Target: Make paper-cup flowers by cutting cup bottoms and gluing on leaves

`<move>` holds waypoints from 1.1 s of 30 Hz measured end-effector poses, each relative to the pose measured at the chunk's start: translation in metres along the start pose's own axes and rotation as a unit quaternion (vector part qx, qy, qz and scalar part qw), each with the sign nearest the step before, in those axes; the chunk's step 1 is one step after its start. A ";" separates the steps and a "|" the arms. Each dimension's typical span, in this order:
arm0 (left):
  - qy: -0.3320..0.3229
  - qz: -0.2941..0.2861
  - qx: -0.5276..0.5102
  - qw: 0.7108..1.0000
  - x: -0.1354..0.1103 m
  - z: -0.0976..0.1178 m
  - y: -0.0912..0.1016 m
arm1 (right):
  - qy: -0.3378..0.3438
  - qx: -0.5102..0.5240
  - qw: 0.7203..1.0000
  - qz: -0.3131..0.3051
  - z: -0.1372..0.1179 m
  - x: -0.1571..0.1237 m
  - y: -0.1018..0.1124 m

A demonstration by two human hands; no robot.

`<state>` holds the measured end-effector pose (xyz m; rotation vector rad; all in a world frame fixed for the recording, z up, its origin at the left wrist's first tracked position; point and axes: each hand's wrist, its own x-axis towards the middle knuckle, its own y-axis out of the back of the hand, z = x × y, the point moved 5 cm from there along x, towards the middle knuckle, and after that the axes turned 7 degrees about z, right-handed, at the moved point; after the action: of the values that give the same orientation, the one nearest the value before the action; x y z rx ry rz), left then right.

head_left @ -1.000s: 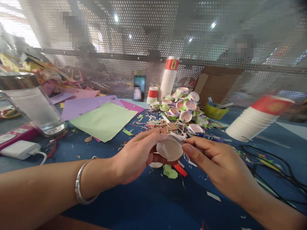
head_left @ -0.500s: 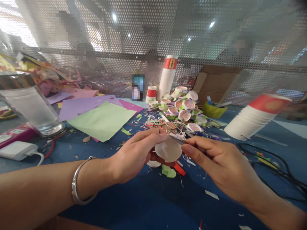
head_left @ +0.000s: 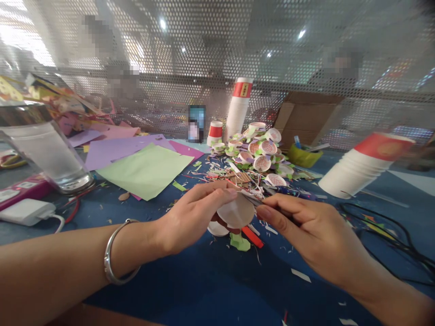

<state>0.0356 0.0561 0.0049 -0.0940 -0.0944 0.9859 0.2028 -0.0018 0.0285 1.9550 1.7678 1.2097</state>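
Observation:
In the middle of the head view my left hand (head_left: pixel 200 213), with a silver bangle on its wrist, is closed on a white round paper cup bottom (head_left: pixel 236 211). My right hand (head_left: pixel 299 222) pinches a slim metal blade (head_left: pixel 252 199) whose tip lies along the upper edge of the cup bottom; its handle is hidden in the fingers. Below the hands lie another white paper disc (head_left: pixel 218 229), a green paper scrap (head_left: pixel 239 242) and a red stick-like object (head_left: pixel 252 236).
Beyond the hands stands a heap of decorated cup bottoms (head_left: pixel 262 147) among paper shreds. Stacked paper cups (head_left: pixel 367 165) are at right, a tall stack (head_left: pixel 238 108) behind. Green paper (head_left: pixel 146 172), a glass (head_left: pixel 50 154) and a white charger (head_left: pixel 27 212) lie left; black cables (head_left: pixel 390 235) right.
The cup bottom has shifted slightly left and tilted a little in my left hand. Both hands keep nearly the same place, and the blade stays at its upper edge.

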 end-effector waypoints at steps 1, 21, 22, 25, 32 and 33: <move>0.004 0.000 -0.003 1.000 0.000 0.000 0.000 | -0.002 -0.001 1.000 -0.002 0.001 0.000 -0.001; 0.037 0.011 0.001 0.999 0.000 -0.002 -0.001 | -0.028 -0.030 0.999 -0.033 0.005 0.001 -0.003; 0.040 0.012 -0.004 0.999 0.000 -0.001 -0.001 | -0.031 -0.029 0.999 -0.033 0.006 0.001 -0.003; 0.059 0.016 -0.025 0.998 0.000 0.000 -0.002 | -0.038 -0.022 0.998 -0.048 0.008 0.000 -0.005; 0.095 0.007 -0.067 0.993 0.001 -0.002 -0.002 | -0.034 0.027 0.998 -0.037 0.004 0.002 -0.002; 0.099 0.006 -0.077 0.992 0.001 -0.002 -0.002 | -0.033 0.035 0.998 -0.038 0.003 0.003 -0.002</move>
<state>0.0379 0.0556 0.0028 -0.3331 0.0126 0.9759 0.2037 0.0022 0.0262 1.9239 1.8559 1.0619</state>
